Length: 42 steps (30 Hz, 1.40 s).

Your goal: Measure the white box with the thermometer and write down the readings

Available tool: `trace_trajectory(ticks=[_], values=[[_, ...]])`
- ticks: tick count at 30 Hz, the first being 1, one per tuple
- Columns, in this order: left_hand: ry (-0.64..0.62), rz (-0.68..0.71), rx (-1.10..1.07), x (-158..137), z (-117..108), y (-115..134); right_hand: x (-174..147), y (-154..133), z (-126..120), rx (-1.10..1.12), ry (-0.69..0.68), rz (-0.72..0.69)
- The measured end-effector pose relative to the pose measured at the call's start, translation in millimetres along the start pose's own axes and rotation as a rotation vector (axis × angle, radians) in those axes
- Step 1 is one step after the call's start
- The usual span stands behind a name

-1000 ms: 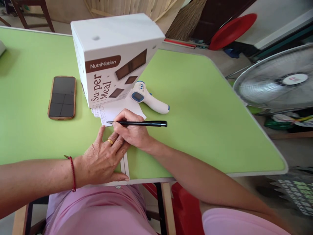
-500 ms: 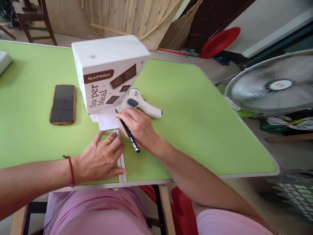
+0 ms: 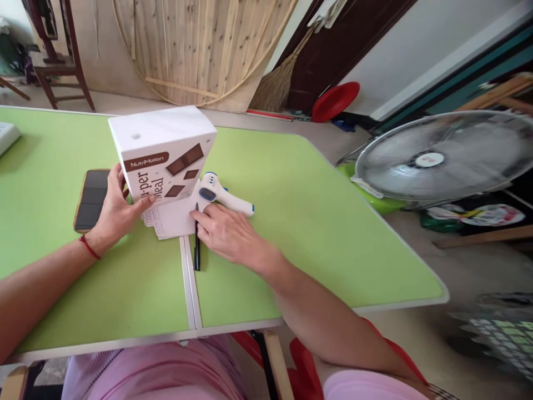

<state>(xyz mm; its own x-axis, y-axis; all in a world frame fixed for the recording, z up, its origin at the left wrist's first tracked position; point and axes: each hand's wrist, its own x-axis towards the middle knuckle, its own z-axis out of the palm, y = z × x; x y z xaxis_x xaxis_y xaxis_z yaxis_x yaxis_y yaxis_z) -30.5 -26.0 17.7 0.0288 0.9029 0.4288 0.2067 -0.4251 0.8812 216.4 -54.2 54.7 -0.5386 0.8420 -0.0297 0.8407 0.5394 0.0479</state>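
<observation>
NutriMotion box point(image 3: 160, 150), white with brown chocolate-bar artwork, stands upright on a lime-green table point(image 3: 300, 222). The person's left hand point(image 3: 119, 208), a red cord at its wrist, grips the box's lower left edge with thumb in front and fingers curled behind. A sheet of handwritten paper point(image 3: 170, 219) lies partly under the box. The right hand point(image 3: 227, 233) rests flat, fingers loosely spread, on the table just beside a black pen point(image 3: 197, 244) lying along the table's centre seam; whether the fingers touch it is unclear. A white-and-blue infrared thermometer point(image 3: 222, 194) sits behind that hand. A dark phone point(image 3: 89, 200) lies left of the box. An electric fan point(image 3: 441, 155) stands off to the right.
</observation>
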Motion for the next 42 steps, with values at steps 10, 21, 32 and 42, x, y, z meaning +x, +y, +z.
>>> trace_trajectory(ticks=[10,21,32,42], values=[[0.112,-0.104,0.055,-16.1,7.0,23.9,19.7,53.3,15.8,0.152,0.073,0.384],[-0.058,-0.129,0.017,-20.3,13.1,22.7,9.4,29.6,2.1,1.213,0.657,0.38],[-0.067,-0.065,-0.004,-19.1,15.3,19.5,-23.8,-41.2,13.8,1.835,0.095,0.175],[-0.051,0.034,0.043,-16.8,17.2,15.1,-21.9,-41.2,11.0,1.75,0.05,0.194]])
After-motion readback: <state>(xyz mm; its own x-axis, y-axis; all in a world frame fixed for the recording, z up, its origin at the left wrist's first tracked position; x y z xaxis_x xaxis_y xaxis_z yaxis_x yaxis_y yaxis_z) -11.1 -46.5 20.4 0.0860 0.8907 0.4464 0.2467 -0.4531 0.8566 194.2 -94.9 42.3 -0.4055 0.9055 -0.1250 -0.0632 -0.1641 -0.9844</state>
